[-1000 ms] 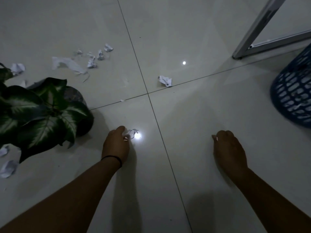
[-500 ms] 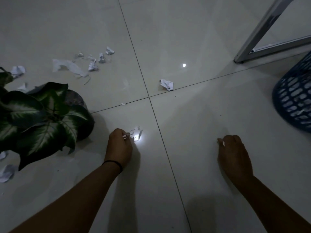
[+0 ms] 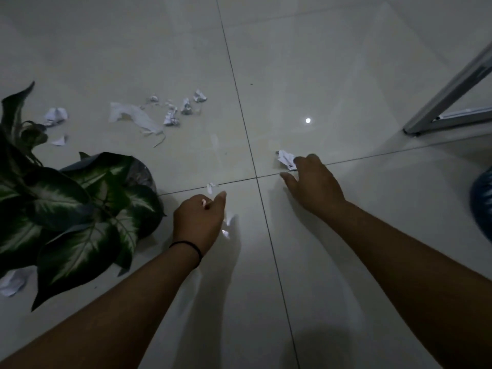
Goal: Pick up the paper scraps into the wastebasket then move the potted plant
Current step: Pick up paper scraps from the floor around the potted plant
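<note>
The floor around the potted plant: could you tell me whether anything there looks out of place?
Yes. Torn and crumpled paper scraps litter the tiled floor beyond the potted plant, with more by its leaves. One scrap lies at the right hand.

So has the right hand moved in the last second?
Yes. The right hand has gone forward and to the left, from open tile to the floor's grout-line crossing, and now touches the crumpled paper scrap there.

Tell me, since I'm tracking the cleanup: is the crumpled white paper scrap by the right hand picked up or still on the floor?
On the floor: the crumpled white paper scrap lies on the glossy tile beside the right hand.
</note>
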`<state>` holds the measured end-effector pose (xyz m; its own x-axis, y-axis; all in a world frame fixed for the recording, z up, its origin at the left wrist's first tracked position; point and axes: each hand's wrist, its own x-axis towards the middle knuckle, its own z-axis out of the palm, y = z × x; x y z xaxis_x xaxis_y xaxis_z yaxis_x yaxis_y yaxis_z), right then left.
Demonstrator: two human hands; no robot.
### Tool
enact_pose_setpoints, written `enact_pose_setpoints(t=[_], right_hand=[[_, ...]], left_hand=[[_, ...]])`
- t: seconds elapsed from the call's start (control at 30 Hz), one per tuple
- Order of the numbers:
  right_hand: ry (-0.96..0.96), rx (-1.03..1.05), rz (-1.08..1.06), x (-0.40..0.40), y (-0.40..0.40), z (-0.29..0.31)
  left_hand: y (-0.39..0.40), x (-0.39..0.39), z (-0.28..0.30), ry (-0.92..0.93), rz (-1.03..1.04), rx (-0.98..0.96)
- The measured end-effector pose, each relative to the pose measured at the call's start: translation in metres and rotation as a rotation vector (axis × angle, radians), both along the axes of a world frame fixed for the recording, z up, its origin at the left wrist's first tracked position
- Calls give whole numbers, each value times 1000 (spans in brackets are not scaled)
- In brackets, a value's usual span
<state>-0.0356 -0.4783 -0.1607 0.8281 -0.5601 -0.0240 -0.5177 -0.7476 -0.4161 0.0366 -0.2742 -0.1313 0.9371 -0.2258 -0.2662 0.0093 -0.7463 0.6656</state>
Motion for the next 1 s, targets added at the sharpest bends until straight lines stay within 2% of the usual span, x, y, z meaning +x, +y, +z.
enact_pose_setpoints(t=[0.1, 0.17, 0.33, 0.43, 0.6, 0.8, 0.9, 1.0], right_hand=[[80, -31, -9, 29, -12, -13], [127, -101, -27, 33, -10, -27], [-5, -246, -37, 14, 9, -58], [-72, -252, -41, 9, 6, -62], [-125, -291, -38, 10, 5, -63], [-173, -260, -50, 10, 3, -65], [-219, -237, -63, 10, 0, -66], [-253, -194, -75, 8, 1, -65]], left_hand=[[-1, 10, -9, -69, -50, 50], [-3, 16, -14, -77, -13, 52], [-18, 26, -28, -22, 91, -18], [-29, 34, -38, 21, 100, -5], [-38, 47, -46, -20, 128, 55], [-39, 51, -55, -62, 86, 157], [-36, 42, -49, -108, 123, 94], [-23, 25, -42, -123, 50, 29]])
